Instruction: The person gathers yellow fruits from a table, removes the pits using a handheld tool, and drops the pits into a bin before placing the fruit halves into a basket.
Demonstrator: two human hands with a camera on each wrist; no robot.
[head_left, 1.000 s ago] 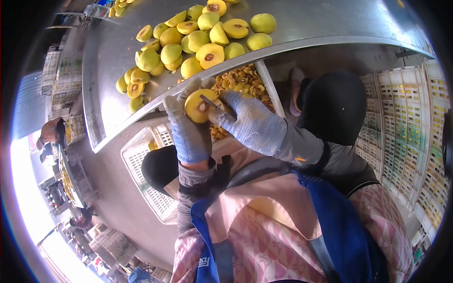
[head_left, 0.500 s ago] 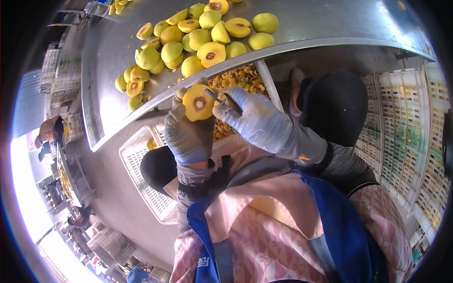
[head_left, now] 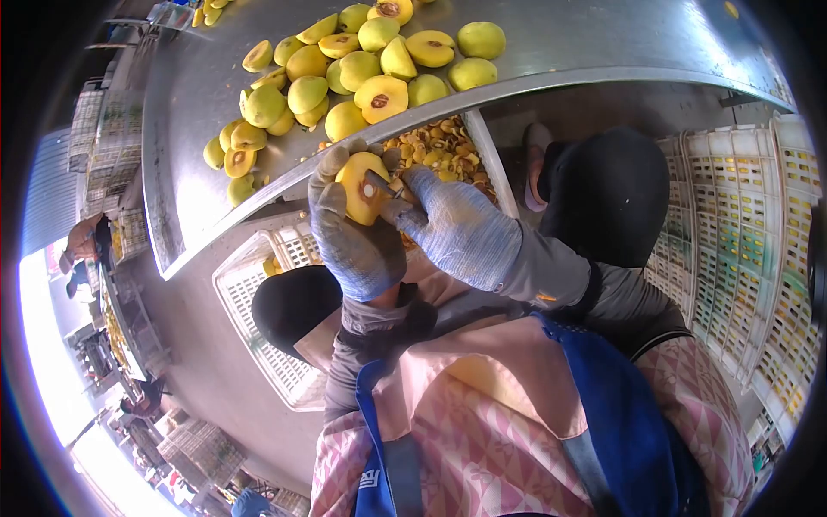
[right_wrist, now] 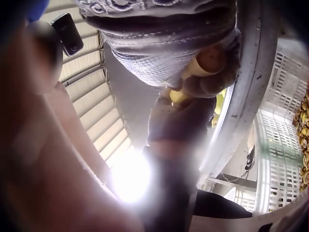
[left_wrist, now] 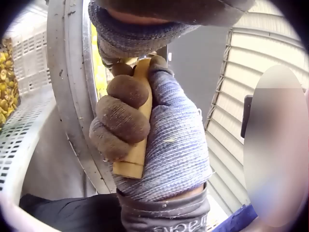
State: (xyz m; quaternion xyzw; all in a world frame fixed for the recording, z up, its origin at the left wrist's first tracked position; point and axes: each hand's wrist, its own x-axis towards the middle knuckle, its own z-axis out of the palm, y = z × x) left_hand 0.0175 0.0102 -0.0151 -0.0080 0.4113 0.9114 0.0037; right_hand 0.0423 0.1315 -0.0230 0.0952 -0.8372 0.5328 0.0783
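In the head view my gloved left hand holds a yellow peach half, cut face tilted to the right, with a reddish-brown centre and a pale spot in it. My gloved right hand grips a pitting tool whose dark metal blade lies at that centre. Its wooden handle runs through the right fist in the left wrist view, fingers wrapped round it. The handle's round end shows in the right wrist view. The left fingers behind the fruit are partly hidden.
On the metal table ahead lies a pile of peach halves. Below its edge, a bin holds many brownish scraps. A white crate stands at the left knee; stacked crates stand on the right.
The peach half first turned its cut face toward the head camera with the blade at its edge; now it is tilted rightward, the blade back at its centre. The left hand has shifted slightly right.
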